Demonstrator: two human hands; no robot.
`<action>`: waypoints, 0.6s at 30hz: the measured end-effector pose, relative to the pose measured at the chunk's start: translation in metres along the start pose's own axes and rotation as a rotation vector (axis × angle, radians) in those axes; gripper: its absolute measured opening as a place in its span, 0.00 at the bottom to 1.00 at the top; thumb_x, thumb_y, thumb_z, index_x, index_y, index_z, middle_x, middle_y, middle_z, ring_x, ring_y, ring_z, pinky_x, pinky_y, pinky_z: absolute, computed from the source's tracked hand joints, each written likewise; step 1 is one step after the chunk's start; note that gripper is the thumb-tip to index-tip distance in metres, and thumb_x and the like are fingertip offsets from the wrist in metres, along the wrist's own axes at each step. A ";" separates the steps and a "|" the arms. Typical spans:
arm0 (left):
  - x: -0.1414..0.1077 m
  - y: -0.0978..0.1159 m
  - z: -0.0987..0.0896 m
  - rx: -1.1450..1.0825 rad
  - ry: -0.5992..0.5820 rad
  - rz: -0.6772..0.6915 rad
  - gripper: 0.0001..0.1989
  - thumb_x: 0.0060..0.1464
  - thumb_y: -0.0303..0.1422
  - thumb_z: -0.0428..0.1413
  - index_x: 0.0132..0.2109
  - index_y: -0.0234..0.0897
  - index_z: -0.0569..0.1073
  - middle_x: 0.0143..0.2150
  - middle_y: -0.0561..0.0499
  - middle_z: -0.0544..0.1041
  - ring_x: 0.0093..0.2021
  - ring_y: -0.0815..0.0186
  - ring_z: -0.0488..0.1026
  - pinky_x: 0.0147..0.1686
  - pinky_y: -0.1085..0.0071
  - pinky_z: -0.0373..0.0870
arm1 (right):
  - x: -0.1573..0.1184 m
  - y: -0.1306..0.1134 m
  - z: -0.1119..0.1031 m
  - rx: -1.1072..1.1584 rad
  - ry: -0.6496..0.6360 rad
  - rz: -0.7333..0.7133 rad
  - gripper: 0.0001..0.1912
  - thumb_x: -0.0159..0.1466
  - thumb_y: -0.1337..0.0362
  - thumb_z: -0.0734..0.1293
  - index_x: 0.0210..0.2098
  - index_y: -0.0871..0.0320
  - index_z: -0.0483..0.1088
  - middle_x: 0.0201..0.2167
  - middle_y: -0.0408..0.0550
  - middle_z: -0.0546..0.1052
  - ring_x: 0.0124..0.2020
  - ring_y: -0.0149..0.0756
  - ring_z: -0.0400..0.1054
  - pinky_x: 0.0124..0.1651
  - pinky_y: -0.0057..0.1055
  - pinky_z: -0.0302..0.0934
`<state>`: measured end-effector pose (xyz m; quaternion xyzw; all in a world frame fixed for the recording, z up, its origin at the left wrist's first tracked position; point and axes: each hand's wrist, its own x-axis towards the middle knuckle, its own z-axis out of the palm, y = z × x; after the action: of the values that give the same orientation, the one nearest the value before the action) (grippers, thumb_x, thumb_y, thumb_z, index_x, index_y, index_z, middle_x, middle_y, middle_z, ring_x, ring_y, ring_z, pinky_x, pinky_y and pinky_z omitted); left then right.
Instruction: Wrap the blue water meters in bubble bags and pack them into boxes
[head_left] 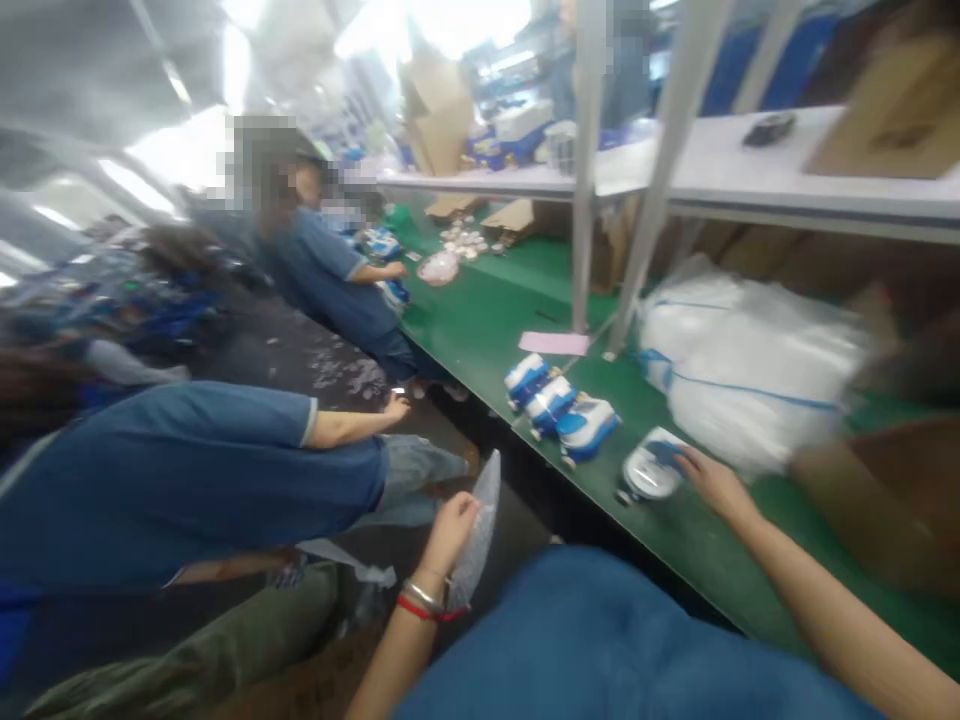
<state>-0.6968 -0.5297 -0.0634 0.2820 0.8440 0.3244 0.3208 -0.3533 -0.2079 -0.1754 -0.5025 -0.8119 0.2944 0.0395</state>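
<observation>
My left hand (pixel 451 532) pinches a thin, translucent grey-white plastic bag (pixel 480 540) off the table's front edge. The bag hangs along the hand and wrist. At the right, my right hand (pixel 712 487) has its fingers closed on a white and blue plastic piece (pixel 652 468), which looks like a toy vehicle and rests on the green tabletop (pixel 720 550). Its exact kind is blurred. To its left stand several similar blue and white toy vehicles (pixel 589 428) in a row near the edge.
A large white plastic sack (pixel 750 350) and a cardboard box (pixel 870 500) lie at the right. A pink sheet (pixel 553 344) is by the shelf post (pixel 589 200). Co-workers in blue shirts (pixel 195 480) stand or bend on the left, one (pixel 322 260) at the table.
</observation>
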 end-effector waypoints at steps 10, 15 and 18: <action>0.002 0.014 0.066 -0.058 -0.109 -0.018 0.20 0.45 0.49 0.53 0.33 0.35 0.71 0.26 0.54 0.70 0.29 0.66 0.66 0.31 0.73 0.63 | 0.011 0.012 -0.019 0.049 0.015 -0.125 0.20 0.68 0.62 0.57 0.57 0.57 0.66 0.54 0.48 0.72 0.53 0.40 0.67 0.56 0.33 0.58; -0.003 0.018 0.093 -0.066 -0.071 -0.005 0.22 0.44 0.51 0.53 0.35 0.34 0.72 0.28 0.53 0.71 0.30 0.66 0.67 0.33 0.73 0.63 | 0.002 0.039 -0.030 0.083 -0.115 -0.257 0.19 0.67 0.60 0.59 0.54 0.57 0.69 0.53 0.47 0.73 0.51 0.41 0.68 0.56 0.36 0.57; -0.010 0.018 0.109 -0.067 -0.040 -0.027 0.24 0.43 0.52 0.53 0.34 0.34 0.72 0.28 0.52 0.71 0.31 0.66 0.67 0.34 0.72 0.63 | -0.021 0.055 -0.020 0.164 -0.210 -0.358 0.16 0.62 0.57 0.65 0.46 0.56 0.75 0.52 0.45 0.73 0.53 0.41 0.65 0.60 0.35 0.54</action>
<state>-0.6064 -0.4850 -0.1101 0.2662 0.8297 0.3425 0.3512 -0.2924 -0.1992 -0.1823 -0.3121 -0.8611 0.3985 0.0472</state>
